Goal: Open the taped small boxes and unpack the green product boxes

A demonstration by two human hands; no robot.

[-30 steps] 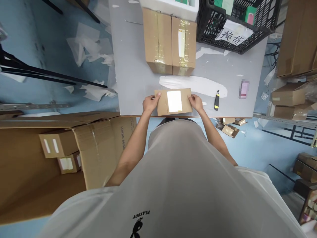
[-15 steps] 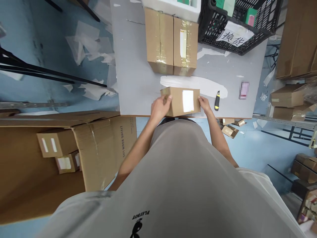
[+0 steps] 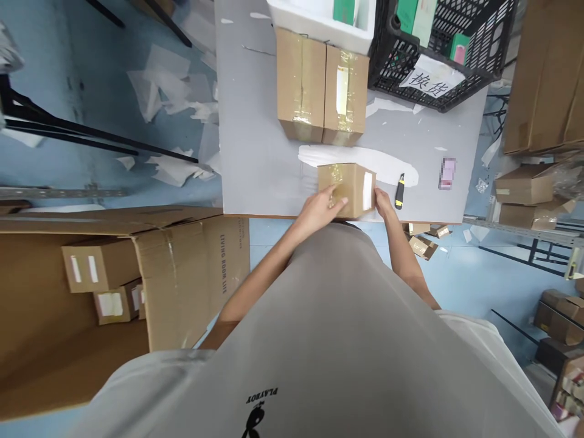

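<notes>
A small cardboard box (image 3: 350, 185) stands at the near edge of the grey table, turned at an angle. Clear tape covers its left face and a white label shows on its right face. My left hand (image 3: 322, 211) lies against the taped face, thumb and fingers curled on it. My right hand (image 3: 382, 200) grips the box's right edge beside the label; part of its fingers is hidden behind the box. Just right of that hand lies a black and yellow utility knife (image 3: 399, 191).
Two taped cardboard boxes (image 3: 301, 85) stand at the back, before a white foam container (image 3: 319, 27). A black crate (image 3: 387, 70) holds green packages. A pink blurred item (image 3: 448, 174) lies at right on the table (image 3: 264, 176). A big open carton (image 3: 187, 267) holding boxes stands at left.
The box has been turned so its label now faces right and its taped side shows. My left hand has shifted right, from the box's left corner onto the taped face.
</notes>
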